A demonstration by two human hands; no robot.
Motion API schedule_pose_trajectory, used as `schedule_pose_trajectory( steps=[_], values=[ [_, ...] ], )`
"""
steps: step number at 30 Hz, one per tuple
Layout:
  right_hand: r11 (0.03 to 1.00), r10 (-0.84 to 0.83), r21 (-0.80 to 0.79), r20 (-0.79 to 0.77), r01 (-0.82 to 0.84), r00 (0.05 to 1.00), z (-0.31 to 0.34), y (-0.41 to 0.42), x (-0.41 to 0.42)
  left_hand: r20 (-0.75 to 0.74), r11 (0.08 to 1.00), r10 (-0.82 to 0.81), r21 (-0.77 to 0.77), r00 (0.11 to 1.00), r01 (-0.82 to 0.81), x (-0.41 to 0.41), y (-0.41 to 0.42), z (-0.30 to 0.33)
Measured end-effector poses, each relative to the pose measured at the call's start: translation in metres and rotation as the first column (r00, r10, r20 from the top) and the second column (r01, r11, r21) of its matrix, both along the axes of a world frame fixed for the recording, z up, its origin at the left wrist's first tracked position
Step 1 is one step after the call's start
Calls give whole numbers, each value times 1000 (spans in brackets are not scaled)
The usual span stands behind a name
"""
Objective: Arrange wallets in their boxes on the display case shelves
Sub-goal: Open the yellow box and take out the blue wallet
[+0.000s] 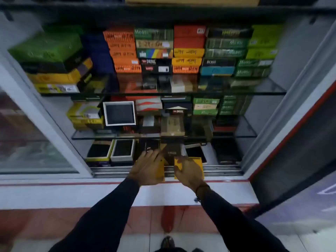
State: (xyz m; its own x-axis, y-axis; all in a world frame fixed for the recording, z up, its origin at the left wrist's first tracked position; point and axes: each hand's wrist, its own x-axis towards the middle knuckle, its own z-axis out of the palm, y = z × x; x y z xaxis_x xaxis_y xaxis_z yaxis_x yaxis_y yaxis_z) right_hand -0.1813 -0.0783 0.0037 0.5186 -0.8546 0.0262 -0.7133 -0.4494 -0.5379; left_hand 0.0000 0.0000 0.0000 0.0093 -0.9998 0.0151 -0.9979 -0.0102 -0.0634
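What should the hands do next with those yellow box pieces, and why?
Probably bring the two pieces together around the dark wallet. The left hand holds one yellow piece, the right hand another, and the wallet sits between them at the bottom shelf's front, seemingly not yet boxed. Blur hides which piece is the lid.

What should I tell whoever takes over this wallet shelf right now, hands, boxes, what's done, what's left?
Left hand: gripping one yellow box piece at the bottom shelf's front.
Right hand: fingers closed on the other yellow box piece.
A dark wallet sits between and just behind the hands.
Done: upper glass shelf stacked with closed boxes; open white box and others already displayed below.
Left: fit the yellow box together and place it on the bottom shelf.
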Motion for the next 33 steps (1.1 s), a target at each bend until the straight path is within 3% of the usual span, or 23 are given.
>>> schedule_pose_trajectory(
  steps=[2,4,7,10,14,19,21,25,27,30,33],
  values=[
    [940,-35,342,62,12,997,-3,-4,14,-9,995,50,92,999,-49,1,-11,-9],
    [797,-51,603,35,19,998,-3,-8,27,2,982,89,170,996,-88,4,-20,-21],
    [668,19,743,8,-19,1000,-10,-10,39,12,969,90,231,996,-91,3,-35,-34],
    [658,-59,752,3,36,998,-18,-13,45,-19,974,66,217,998,-61,8,-42,-33],
    [701,-183,705,37,104,982,-33,-14,48,-214,986,36,167,976,0,25,-42,-19],
    [789,-284,552,-63,270,957,-42,-12,50,-523,974,165,218,837,-55,58,-27,12],
    [802,-304,521,-68,293,950,-42,-11,48,-665,965,231,249,710,-81,75,-13,19],
    [826,-297,484,-60,288,953,-40,-12,46,-904,942,330,301,270,-146,106,25,16],
    [847,-262,464,-60,259,963,-36,-14,48,-909,924,371,341,189,-173,115,36,12],
    [873,-223,436,-45,220,974,-29,-19,50,-883,904,419,382,212,-195,125,40,7],
    [875,-216,435,-45,214,975,-24,-21,51,-805,891,452,384,384,-243,138,44,2]
  ],
)
